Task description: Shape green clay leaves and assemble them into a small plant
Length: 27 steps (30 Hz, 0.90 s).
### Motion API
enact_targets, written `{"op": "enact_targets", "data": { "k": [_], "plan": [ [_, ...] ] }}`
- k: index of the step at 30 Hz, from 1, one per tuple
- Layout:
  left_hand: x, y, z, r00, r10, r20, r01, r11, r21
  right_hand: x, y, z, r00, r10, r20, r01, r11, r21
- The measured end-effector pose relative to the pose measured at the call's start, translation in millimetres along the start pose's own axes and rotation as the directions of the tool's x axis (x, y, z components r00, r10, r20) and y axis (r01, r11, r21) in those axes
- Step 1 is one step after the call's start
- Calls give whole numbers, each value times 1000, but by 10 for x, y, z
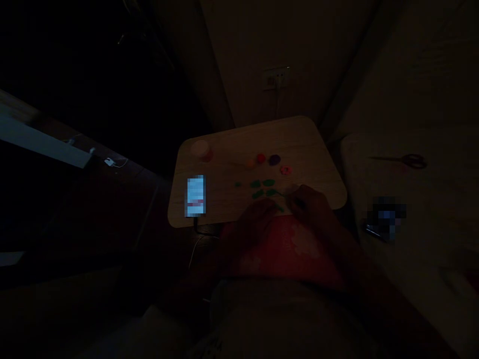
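Low on the small wooden table (224, 144), my left hand (260, 213) rests at the near edge with its fingers laid out. A thin green strip (280, 208) lies by its fingertips. My right hand (309, 199) is closed just to the right, its fingers curled; what they grip is too dark to make out. A thin line runs from it towards a green piece (271, 192). Several flat green pieces, perhaps modelling clay, lie just beyond my hands. Farther back are a red ball (261, 158), an orange lump (250, 162), a purple lump (274, 159) and a pink ring-shaped piece (286, 170).
The room is very dark. A lit phone (195, 195) with a cable stands at the table's left, below a pale round container (202, 149). Scissors (411, 160) and a dark device (383, 219) lie on the surface at right. A wall socket (276, 78) is behind.
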State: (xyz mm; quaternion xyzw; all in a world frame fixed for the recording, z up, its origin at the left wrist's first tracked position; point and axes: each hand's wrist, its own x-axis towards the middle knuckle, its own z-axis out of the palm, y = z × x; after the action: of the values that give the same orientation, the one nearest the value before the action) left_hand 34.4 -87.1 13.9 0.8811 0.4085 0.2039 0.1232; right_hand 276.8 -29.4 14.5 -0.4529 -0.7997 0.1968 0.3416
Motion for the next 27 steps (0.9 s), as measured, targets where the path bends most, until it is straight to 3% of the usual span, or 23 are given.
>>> {"op": "enact_targets", "data": {
  "k": [8, 15, 18, 22, 27],
  "plan": [
    [-7, -35, 19, 999, 13, -42, -14, 999, -31, 2, -36, -101, 998, 52, -27, -53, 999, -10],
    [102, -131, 9, 958, -187, -218, 178, 982, -64, -103, -106, -136, 976, 205, -74, -203, 979, 33],
    [231, -209, -19, 966, -182, -182, 184, 983, -3, -144, -143, -126, 950, 306, -60, -302, 951, 67],
    [355, -341, -43, 980, -157, -122, 163, 986, 44, -149, -173, -103, 935, 350, -49, -345, 934, 95],
    [321, -423, -85, 995, -51, -90, 57, 996, 61, -182, -143, -14, 956, 265, 124, -280, 951, 129]
  ]
}}
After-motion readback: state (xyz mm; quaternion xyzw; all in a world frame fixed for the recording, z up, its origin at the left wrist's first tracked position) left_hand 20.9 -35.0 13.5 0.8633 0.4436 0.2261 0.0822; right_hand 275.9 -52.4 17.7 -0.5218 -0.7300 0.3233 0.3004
